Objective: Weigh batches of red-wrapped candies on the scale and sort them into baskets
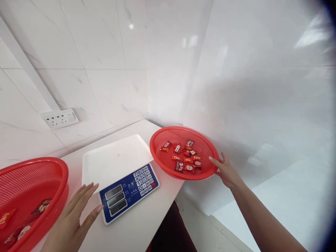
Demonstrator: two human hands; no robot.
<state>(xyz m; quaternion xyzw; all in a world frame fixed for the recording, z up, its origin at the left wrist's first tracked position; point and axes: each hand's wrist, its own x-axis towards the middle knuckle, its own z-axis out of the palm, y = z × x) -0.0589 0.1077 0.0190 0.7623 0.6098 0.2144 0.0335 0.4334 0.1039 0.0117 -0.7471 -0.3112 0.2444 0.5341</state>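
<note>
My right hand grips the right rim of a red mesh basket, thumb over the inside and fingers beneath. Several small wrapped candies in red and dark wrappers lie in it. To its left stands a digital scale with a white weighing plate that bears nothing. My left hand is held open with fingers apart near the scale's left front corner, holding nothing. Beside it, at the left edge, sits a second red basket with a few wrapped candies, partly out of view.
A white table carries the scale and baskets. Behind it rises a marbled tile wall with a power socket and a cable duct. A glossy white panel stands close on the right, past the table's edge.
</note>
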